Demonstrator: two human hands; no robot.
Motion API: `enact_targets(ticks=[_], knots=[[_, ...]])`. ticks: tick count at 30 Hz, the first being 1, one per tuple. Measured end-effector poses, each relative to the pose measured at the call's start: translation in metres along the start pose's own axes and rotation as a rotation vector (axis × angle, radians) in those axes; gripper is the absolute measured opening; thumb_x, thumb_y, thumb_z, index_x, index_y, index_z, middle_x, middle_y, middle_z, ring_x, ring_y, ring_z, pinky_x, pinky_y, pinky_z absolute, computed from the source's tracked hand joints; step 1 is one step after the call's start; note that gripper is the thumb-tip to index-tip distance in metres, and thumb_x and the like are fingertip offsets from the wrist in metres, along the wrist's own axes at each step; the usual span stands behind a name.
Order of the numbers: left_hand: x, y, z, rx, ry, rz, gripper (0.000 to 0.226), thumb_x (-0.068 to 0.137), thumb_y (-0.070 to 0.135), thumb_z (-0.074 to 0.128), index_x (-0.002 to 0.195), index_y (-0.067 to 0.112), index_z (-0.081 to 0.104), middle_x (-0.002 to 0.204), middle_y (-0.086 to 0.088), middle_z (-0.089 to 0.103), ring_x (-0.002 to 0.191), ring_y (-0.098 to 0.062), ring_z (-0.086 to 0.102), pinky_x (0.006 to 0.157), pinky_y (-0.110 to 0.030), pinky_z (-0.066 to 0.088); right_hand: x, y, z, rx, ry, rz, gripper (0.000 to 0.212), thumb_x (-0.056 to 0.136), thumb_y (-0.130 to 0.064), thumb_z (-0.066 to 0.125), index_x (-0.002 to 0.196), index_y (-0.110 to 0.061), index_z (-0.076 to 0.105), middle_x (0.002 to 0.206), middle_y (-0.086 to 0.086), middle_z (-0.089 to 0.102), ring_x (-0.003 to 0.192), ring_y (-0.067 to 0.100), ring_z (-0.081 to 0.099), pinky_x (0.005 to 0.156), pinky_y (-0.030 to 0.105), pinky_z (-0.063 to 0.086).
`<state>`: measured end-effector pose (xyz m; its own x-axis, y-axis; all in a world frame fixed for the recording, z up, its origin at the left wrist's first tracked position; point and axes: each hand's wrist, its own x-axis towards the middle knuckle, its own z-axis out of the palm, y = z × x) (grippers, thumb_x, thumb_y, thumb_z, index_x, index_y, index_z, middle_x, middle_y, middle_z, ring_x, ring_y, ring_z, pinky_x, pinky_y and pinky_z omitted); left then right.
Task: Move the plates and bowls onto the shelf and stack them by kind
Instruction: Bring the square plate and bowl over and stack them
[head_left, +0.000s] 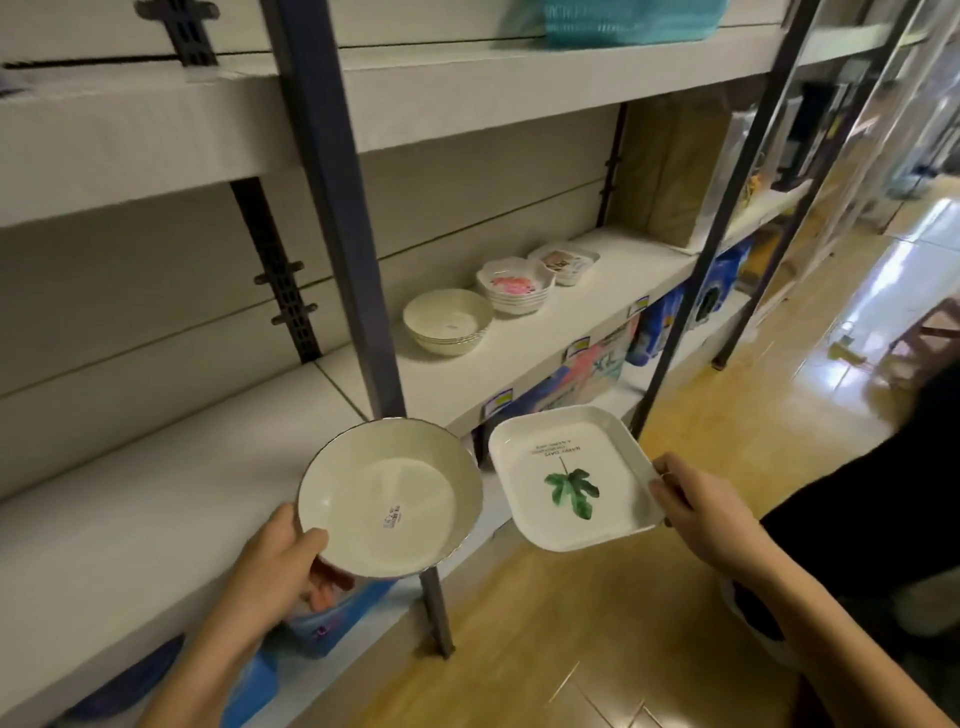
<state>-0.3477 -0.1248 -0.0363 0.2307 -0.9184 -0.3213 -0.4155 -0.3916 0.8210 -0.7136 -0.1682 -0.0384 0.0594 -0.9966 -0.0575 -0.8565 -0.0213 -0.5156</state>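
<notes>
Two dishes are held up near the front edge of a long white shelf board (613, 280), one in each hand. The left hand (280, 566) grips a round cream bowl with a thin dark rim (389, 483). Its thumb lies over the near rim and its fingers curl under the bowl. A small white sticker (393, 517) sits inside the bowl.

The right hand (701, 514) pinches the right edge of a square white plate with a green leaf picture (571, 519), thumb on top. The bowl and the plate are just beside each other and do not touch.

Further back on the shelf board stand three piles in a row. The closest is a pile of round cream bowls (448, 322). Next comes a pile of white flower-shaped bowls with a pink picture (513, 288). Last is a pile of small square white dishes (565, 262), just beside the flower pile.

A dark blue metal post (337, 208) stands in front of the shelf board. Bright coloured packs (597, 364) sit on the level below. The shiny yellow wood floor (571, 623) is on the right.
</notes>
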Motion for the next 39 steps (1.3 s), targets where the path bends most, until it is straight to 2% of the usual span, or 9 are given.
enact_targets(ticks=[3, 6, 8, 12, 16, 22, 27, 31, 39], knots=[[0.002, 0.018, 0.036, -0.037, -0.025, 0.021, 0.018, 0.093, 0.006, 0.042, 0.110, 0.011, 0.044, 0.050, -0.008, 0.069, 0.038, -0.017, 0.060, 0.038, -0.023, 0.050, 0.004, 0.026, -0.021, 0.042, 0.025, 0.037, 0.007, 0.097, -0.018, 0.044, 0.092, -0.021, 0.048, 0.071, -0.008, 0.057, 0.067, 0.014, 0.058, 0.061, 0.030, 0.045], [0.012, 0.038, 0.066, -0.059, -0.055, 0.024, 0.025, 0.095, 0.011, 0.042, 0.120, 0.007, 0.041, 0.082, -0.018, 0.069, 0.044, -0.018, 0.066, 0.041, -0.020, 0.053, 0.013, 0.049, -0.038, 0.058, 0.063, 0.081, 0.006, 0.096, -0.019, 0.044, 0.093, -0.021, 0.049, 0.071, -0.009, 0.058, 0.068, 0.015, 0.059, 0.067, 0.035, 0.048], [0.024, 0.049, 0.084, -0.056, -0.063, 0.023, 0.029, 0.096, 0.013, 0.041, 0.124, 0.008, 0.040, 0.096, -0.018, 0.065, 0.048, -0.016, 0.069, 0.041, -0.016, 0.051, 0.021, 0.062, -0.047, 0.070, 0.090, 0.114, 0.006, 0.096, -0.019, 0.045, 0.095, -0.021, 0.051, 0.071, -0.008, 0.058, 0.068, 0.016, 0.060, 0.068, 0.038, 0.050], [0.052, 0.070, 0.110, -0.120, -0.063, 0.011, 0.031, 0.095, 0.011, 0.041, 0.126, 0.007, 0.038, 0.096, -0.016, 0.063, 0.054, -0.015, 0.069, 0.043, -0.017, 0.052, 0.047, 0.080, -0.060, 0.113, 0.121, 0.151, 0.008, 0.096, -0.018, 0.045, 0.097, -0.017, 0.053, 0.072, -0.003, 0.061, 0.069, 0.020, 0.061, 0.067, 0.039, 0.051], [0.089, 0.085, 0.123, -0.132, 0.000, 0.002, 0.030, 0.096, 0.013, 0.041, 0.125, 0.008, 0.038, 0.105, -0.018, 0.060, 0.056, -0.020, 0.071, 0.047, -0.021, 0.056, 0.090, 0.096, -0.068, 0.126, 0.139, 0.143, 0.008, 0.096, -0.019, 0.045, 0.094, -0.019, 0.053, 0.072, 0.000, 0.062, 0.068, 0.021, 0.062, 0.067, 0.042, 0.053], [0.144, 0.111, 0.138, -0.186, 0.116, -0.010, 0.012, 0.097, 0.017, 0.040, 0.107, 0.017, 0.033, 0.088, -0.006, 0.062, 0.047, -0.016, 0.067, 0.047, -0.021, 0.053, 0.185, 0.105, -0.073, 0.136, 0.078, 0.022, 0.011, 0.095, -0.017, 0.045, 0.089, -0.018, 0.054, 0.071, -0.003, 0.061, 0.063, 0.012, 0.060, 0.055, 0.022, 0.047], [0.194, 0.130, 0.137, -0.270, 0.291, -0.016, 0.013, 0.096, 0.015, 0.040, 0.107, 0.011, 0.034, 0.074, -0.010, 0.065, 0.050, -0.020, 0.066, 0.067, -0.045, 0.058, 0.278, 0.103, -0.074, 0.127, 0.003, -0.088, 0.010, 0.095, -0.019, 0.045, 0.090, -0.018, 0.053, 0.074, 0.000, 0.061, 0.066, 0.017, 0.063, 0.058, 0.028, 0.053], [0.230, 0.145, 0.140, -0.344, 0.417, -0.039, 0.017, 0.097, 0.012, 0.039, 0.108, 0.000, 0.036, 0.065, -0.021, 0.061, 0.035, -0.012, 0.060, 0.041, -0.022, 0.054, 0.334, 0.100, -0.068, 0.185, -0.022, -0.117, 0.011, 0.096, -0.022, 0.043, 0.092, -0.018, 0.053, 0.080, -0.002, 0.059, 0.073, 0.017, 0.061, 0.069, 0.039, 0.056], [0.294, 0.163, 0.158, -0.372, 0.596, -0.169, 0.029, 0.097, 0.005, 0.037, 0.115, -0.016, 0.033, 0.057, -0.018, 0.054, 0.022, -0.009, 0.050, 0.028, -0.016, 0.043, 0.406, 0.097, -0.071, 0.178, -0.114, -0.229, 0.015, 0.096, -0.024, 0.044, 0.095, -0.014, 0.055, 0.080, 0.000, 0.062, 0.075, 0.021, 0.063, 0.073, 0.046, 0.054]])
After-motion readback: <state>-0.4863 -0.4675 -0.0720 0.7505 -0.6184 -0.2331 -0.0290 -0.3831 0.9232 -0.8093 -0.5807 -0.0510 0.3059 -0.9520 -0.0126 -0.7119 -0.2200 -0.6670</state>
